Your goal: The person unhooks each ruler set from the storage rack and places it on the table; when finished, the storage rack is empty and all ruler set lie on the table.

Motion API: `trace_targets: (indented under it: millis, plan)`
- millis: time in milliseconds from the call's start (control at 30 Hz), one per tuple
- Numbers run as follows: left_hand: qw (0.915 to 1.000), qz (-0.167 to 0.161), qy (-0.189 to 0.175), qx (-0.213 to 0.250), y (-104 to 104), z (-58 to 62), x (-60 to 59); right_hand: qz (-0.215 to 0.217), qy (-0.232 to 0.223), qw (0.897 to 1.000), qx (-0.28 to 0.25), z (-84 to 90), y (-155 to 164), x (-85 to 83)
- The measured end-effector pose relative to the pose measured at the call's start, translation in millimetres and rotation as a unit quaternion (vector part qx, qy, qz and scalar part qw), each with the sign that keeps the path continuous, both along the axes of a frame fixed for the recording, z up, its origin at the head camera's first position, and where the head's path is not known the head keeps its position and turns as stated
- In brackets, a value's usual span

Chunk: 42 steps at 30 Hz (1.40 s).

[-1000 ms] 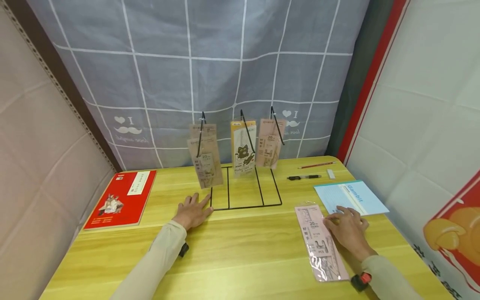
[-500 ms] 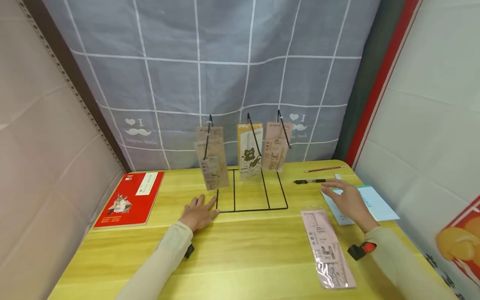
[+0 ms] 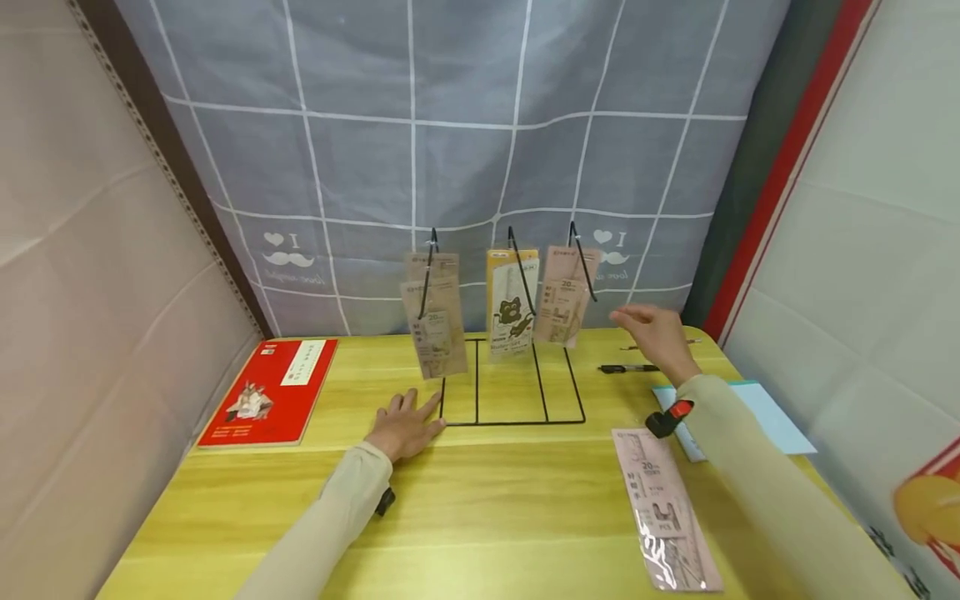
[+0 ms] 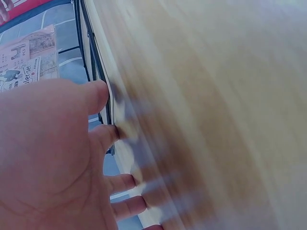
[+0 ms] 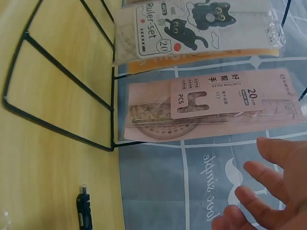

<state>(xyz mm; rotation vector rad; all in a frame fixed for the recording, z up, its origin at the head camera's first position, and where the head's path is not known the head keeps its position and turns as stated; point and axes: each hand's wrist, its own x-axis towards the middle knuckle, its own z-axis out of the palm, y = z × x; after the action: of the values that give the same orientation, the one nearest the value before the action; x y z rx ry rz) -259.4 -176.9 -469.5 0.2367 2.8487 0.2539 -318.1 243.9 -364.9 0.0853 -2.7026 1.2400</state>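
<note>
My left hand (image 3: 405,427) rests on the table, fingers spread, its thumb and index fingertip at the front left corner of a black wire display rack (image 3: 517,423). My right hand (image 3: 654,337) is raised to the right of the rack, holding nothing, fingers loosely bent. Close to its fingertips hangs a pink ruler-set pack (image 5: 216,98) on the right hook, a protractor showing through it. A white and yellow ruler-set pack (image 3: 512,304) with cat drawings hangs on the middle hook. Two overlapping ruler packs (image 3: 435,329) hang on the left hook.
Another pink ruler pack (image 3: 667,512) lies flat at the front right. A black pen (image 3: 627,368), a pencil (image 3: 693,340) and a blue notebook (image 3: 776,421), partly under my right sleeve, lie behind it. A red book (image 3: 270,392) lies at left. A grey checked curtain hangs behind.
My right hand has left the pink pack on the table and moved up and back, over the notebook, towards the right hook. My left hand stays at the rack's corner.
</note>
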Motion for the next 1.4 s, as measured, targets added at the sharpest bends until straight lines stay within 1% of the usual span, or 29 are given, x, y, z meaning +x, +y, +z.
trace_targets:
  millis: [133,267,400,500,633,800,1000,1167,1400]
  plan:
    - [1.0,0.0,-0.001,-0.002,2,-2.1,-0.5,0.005,0.002,1.0,-0.024,2.2,-6,-15.4]
    - [1.0,-0.005,-0.003,-0.007,5,-2.4,-1.0,0.018,-0.013,0.998,-0.057,5.8,-11,-27.3]
    - [0.9998,0.002,0.0,-0.019,2,-1.1,-2.4,0.035,-0.017,0.997,-0.072,5.6,-22,-44.7]
    - [0.9998,0.005,-0.001,-0.018,2,0.5,-3.6,0.036,-0.016,0.996,-0.076,4.3,-27,-53.9]
    - [0.9999,0.003,-0.001,-0.016,2,1.7,-3.8,0.023,-0.02,0.995,-0.095,2.3,-32,-61.5]
    - [0.9999,0.001,0.0,-0.017,3,2.1,-3.2,0.018,-0.02,0.993,-0.115,1.0,-34,-63.8]
    - [0.9996,0.002,-0.004,-0.027,2,1.7,-4.0,0.009,-0.009,0.993,-0.115,3.0,-33,-60.7]
    - [0.9997,0.0,-0.001,-0.026,2,1.6,-3.1,0.01,0.003,0.994,-0.111,6.9,-30,-54.4]
    - [0.9998,-0.002,0.001,-0.018,1,0.7,-1.4,0.019,-0.019,0.994,-0.107,10.5,-25,-38.3]
